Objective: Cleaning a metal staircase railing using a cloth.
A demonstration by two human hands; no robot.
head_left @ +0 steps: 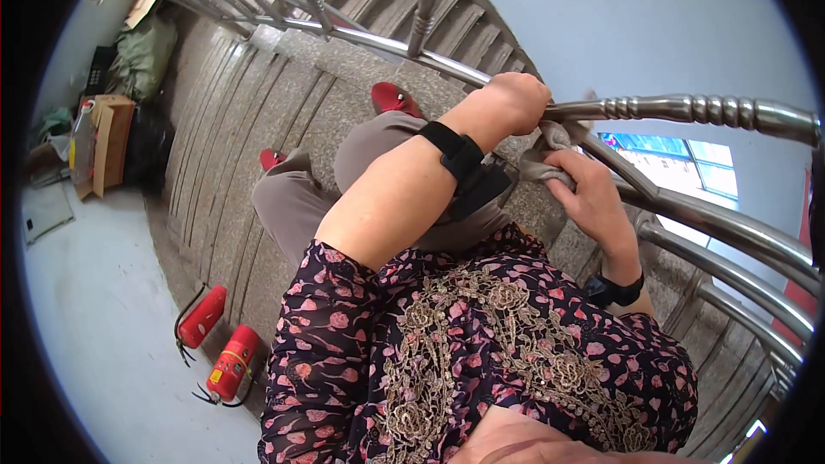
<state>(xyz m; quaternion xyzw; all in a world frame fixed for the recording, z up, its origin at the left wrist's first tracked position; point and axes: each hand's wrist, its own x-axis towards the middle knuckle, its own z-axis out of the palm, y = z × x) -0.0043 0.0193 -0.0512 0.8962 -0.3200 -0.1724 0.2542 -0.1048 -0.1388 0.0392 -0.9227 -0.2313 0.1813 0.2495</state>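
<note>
Grey-beige cloth [540, 170], clamped in fingers of right hand [595, 204]; turned steel baluster [670, 108], long axis running rightward from left hand [517, 101], whose finger closure cannot be told.

On your near left, a red cylindrical fire extinguisher [203, 316] sits just beside a yellow-labelled red extinguisher [232, 365]. On your far left, you see a brown cardboard box [112, 142], a clear red-capped plastic bottle [83, 146] beside it, and a crumpled grey-green sack [142, 60] beyond them.
</note>
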